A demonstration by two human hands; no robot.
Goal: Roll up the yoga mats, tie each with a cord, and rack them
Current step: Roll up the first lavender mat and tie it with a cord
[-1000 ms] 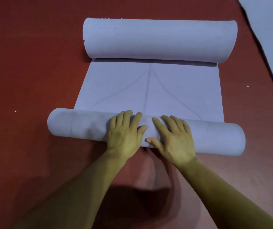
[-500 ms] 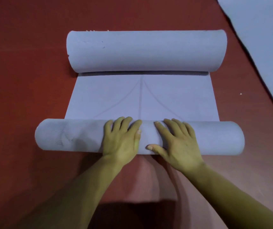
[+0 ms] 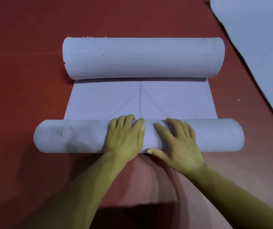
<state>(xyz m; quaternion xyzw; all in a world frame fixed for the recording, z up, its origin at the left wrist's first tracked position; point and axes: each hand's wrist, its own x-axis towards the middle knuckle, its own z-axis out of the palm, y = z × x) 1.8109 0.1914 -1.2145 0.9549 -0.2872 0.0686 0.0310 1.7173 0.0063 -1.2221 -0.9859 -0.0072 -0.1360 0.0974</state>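
A pale lavender yoga mat (image 3: 140, 100) lies on the red floor, rolled from both ends. The near roll (image 3: 215, 136) runs left to right in front of me. My left hand (image 3: 125, 136) and my right hand (image 3: 178, 142) press flat on its middle, side by side, fingers spread and pointing away from me. The right thumb tucks under the roll's near edge. The far roll (image 3: 142, 57) is thicker and rests at the other end of a short flat stretch marked with faint curved lines. No cord shows in view.
A second lavender mat (image 3: 256, 38) lies flat at the upper right, its edge slanting toward the right border. Red floor (image 3: 25, 63) surrounds the mat on the left, behind the far roll and on the near side beneath my forearms.
The near roll has turned away from me under my palms. The flat stretch between the two rolls has grown shorter. Both hands stay pressed on the roll's middle.
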